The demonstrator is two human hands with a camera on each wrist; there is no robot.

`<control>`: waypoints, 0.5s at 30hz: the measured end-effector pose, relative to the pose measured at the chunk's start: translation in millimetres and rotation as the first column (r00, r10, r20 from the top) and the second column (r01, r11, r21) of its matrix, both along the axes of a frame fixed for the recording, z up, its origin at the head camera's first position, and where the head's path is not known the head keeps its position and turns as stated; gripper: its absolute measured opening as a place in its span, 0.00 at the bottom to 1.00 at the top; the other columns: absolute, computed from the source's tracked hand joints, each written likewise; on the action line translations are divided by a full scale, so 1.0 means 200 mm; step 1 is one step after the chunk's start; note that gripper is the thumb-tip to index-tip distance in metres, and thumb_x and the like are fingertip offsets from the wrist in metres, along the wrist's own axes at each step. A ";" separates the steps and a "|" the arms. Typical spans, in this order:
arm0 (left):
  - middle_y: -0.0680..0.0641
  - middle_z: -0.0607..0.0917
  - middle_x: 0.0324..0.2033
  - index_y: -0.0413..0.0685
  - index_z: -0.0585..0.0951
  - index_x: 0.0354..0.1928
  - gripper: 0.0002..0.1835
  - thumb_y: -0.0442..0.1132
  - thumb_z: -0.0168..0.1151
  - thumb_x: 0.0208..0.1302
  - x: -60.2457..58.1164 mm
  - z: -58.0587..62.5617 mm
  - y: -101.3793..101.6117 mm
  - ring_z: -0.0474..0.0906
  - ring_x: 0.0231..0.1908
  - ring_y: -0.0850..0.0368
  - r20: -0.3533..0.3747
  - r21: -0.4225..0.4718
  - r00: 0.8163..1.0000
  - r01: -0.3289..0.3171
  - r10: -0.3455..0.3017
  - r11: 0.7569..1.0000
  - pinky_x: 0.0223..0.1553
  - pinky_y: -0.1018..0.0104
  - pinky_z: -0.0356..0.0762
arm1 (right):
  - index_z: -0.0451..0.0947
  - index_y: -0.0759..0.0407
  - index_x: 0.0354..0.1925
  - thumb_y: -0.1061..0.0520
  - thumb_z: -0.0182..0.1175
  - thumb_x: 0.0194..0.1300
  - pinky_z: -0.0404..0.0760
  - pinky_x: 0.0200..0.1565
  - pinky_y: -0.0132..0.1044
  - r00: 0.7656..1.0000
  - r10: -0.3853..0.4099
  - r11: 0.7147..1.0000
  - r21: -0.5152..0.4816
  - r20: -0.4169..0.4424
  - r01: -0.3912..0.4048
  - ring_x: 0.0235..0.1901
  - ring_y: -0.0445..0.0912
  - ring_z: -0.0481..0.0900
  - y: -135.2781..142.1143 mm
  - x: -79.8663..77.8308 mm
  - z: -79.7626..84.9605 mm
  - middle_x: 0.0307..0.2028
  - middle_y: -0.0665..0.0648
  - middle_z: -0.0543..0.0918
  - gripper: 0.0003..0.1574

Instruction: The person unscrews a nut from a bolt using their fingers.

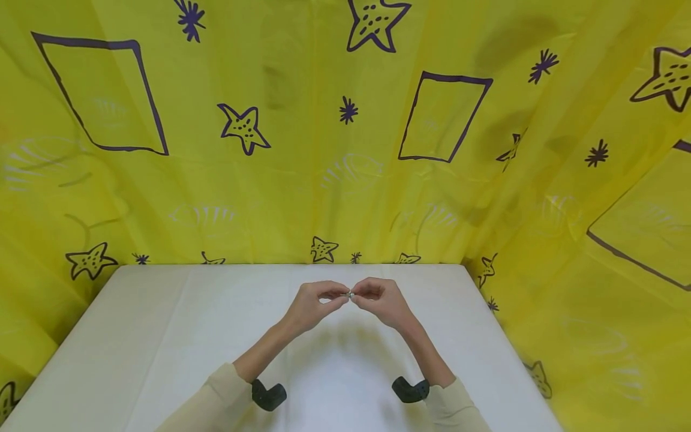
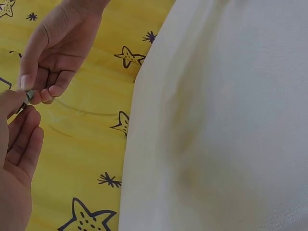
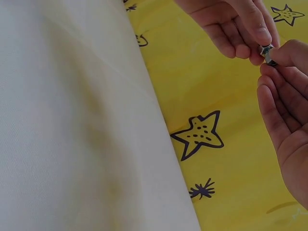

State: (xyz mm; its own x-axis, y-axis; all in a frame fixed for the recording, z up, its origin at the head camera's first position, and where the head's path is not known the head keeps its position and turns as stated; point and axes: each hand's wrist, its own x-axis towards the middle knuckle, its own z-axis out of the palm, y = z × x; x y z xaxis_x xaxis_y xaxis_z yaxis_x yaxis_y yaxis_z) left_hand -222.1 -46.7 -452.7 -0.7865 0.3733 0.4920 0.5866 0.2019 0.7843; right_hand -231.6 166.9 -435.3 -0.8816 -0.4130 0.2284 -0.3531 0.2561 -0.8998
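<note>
A small silvery metal piece [image 1: 350,294] is held up between both hands over the far half of the table. My left hand [image 1: 317,305] pinches it from the left between thumb and fingertips. From the right, the thumb and fingertips of my right hand [image 1: 382,303] pinch it too, so the two hands almost meet. In the right wrist view the metal piece [image 3: 267,54] looks shiny, with angular edges and a dark end. Fingertips hide most of it, and I cannot tell its exact kind.
The white table [image 1: 227,312] lies below the hands, with their soft shadows on it. A yellow curtain [image 1: 302,192] with purple stars and frames hangs behind the table and along its sides. Dark bands [image 1: 269,395] sit on both wrists near the light sleeves [image 1: 216,399].
</note>
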 end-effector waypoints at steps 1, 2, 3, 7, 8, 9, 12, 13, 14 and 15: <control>0.49 0.89 0.39 0.41 0.87 0.45 0.08 0.31 0.67 0.65 0.00 0.00 0.00 0.85 0.39 0.58 0.005 -0.008 1.000 -0.007 0.007 1.000 0.44 0.67 0.83 | 0.85 0.65 0.40 0.64 0.66 0.65 0.84 0.40 0.36 1.000 0.002 1.000 -0.002 -0.001 -0.002 0.35 0.49 0.85 0.00 0.00 0.00 0.36 0.57 0.86 0.06; 0.49 0.89 0.39 0.42 0.87 0.45 0.08 0.32 0.67 0.65 0.00 0.00 0.00 0.85 0.38 0.59 0.006 -0.017 1.000 -0.015 0.015 1.000 0.43 0.67 0.84 | 0.85 0.65 0.40 0.63 0.66 0.65 0.85 0.40 0.36 1.000 0.004 1.000 -0.002 -0.002 -0.004 0.35 0.50 0.85 0.00 0.00 0.00 0.36 0.57 0.86 0.06; 0.49 0.89 0.39 0.42 0.87 0.45 0.07 0.33 0.67 0.66 0.00 0.00 0.00 0.85 0.38 0.59 0.006 -0.026 1.000 -0.020 0.021 0.999 0.43 0.67 0.84 | 0.85 0.65 0.40 0.64 0.66 0.65 0.85 0.40 0.36 1.000 0.005 1.000 -0.004 -0.002 -0.005 0.36 0.52 0.85 0.00 0.00 0.00 0.36 0.58 0.86 0.06; 0.48 0.89 0.40 0.40 0.87 0.46 0.09 0.34 0.67 0.66 0.00 0.00 0.00 0.85 0.38 0.58 -0.001 -0.037 1.000 -0.027 0.027 0.999 0.42 0.63 0.84 | 0.84 0.67 0.40 0.64 0.66 0.65 0.84 0.40 0.36 1.000 0.008 1.000 -0.011 -0.002 -0.008 0.37 0.56 0.85 0.00 0.00 0.00 0.36 0.59 0.86 0.06; 0.48 0.89 0.41 0.40 0.86 0.47 0.10 0.34 0.68 0.65 0.00 0.00 0.00 0.85 0.39 0.58 0.001 -0.032 1.000 -0.020 0.020 0.999 0.44 0.62 0.84 | 0.84 0.67 0.40 0.65 0.66 0.65 0.84 0.40 0.35 1.000 0.008 1.000 -0.014 0.001 -0.008 0.37 0.57 0.84 0.00 0.00 0.00 0.36 0.59 0.86 0.06; 0.47 0.88 0.41 0.40 0.86 0.47 0.11 0.33 0.68 0.64 0.00 0.00 0.00 0.85 0.40 0.57 0.000 -0.024 1.000 -0.011 0.011 1.000 0.45 0.62 0.84 | 0.84 0.68 0.40 0.65 0.65 0.65 0.84 0.40 0.35 1.000 0.007 1.000 -0.016 0.006 -0.007 0.37 0.57 0.84 0.00 0.00 0.00 0.36 0.59 0.86 0.06; 0.48 0.88 0.42 0.40 0.85 0.48 0.12 0.30 0.70 0.61 0.00 0.00 0.01 0.84 0.42 0.55 -0.004 0.004 1.000 0.019 -0.019 1.000 0.49 0.62 0.83 | 0.84 0.70 0.41 0.67 0.65 0.65 0.84 0.41 0.33 1.000 0.006 1.000 -0.017 0.018 -0.005 0.37 0.57 0.84 0.00 0.01 0.00 0.37 0.61 0.86 0.07; 0.48 0.87 0.42 0.41 0.85 0.47 0.12 0.29 0.71 0.60 0.00 0.00 0.01 0.84 0.43 0.54 -0.011 0.009 1.000 0.028 -0.027 1.000 0.49 0.62 0.82 | 0.84 0.70 0.41 0.68 0.64 0.65 0.84 0.41 0.33 1.000 0.004 1.000 -0.015 0.020 -0.004 0.37 0.55 0.85 0.00 0.00 0.00 0.37 0.61 0.86 0.06; 0.48 0.87 0.42 0.41 0.85 0.46 0.12 0.28 0.70 0.60 0.00 0.00 0.01 0.84 0.43 0.54 -0.022 0.012 0.999 0.032 -0.031 0.999 0.49 0.63 0.82 | 0.83 0.71 0.41 0.68 0.64 0.65 0.84 0.41 0.33 1.000 0.003 1.000 -0.013 0.023 -0.002 0.36 0.55 0.84 0.00 0.00 0.00 0.37 0.62 0.86 0.06; 0.48 0.87 0.41 0.41 0.85 0.46 0.12 0.27 0.70 0.60 0.00 0.00 0.01 0.84 0.43 0.54 -0.035 0.011 0.999 0.033 -0.032 0.999 0.49 0.64 0.82 | 0.83 0.72 0.41 0.69 0.63 0.65 0.84 0.41 0.33 1.000 0.002 1.000 -0.008 0.021 -0.002 0.36 0.55 0.84 -0.01 0.00 0.00 0.37 0.63 0.86 0.06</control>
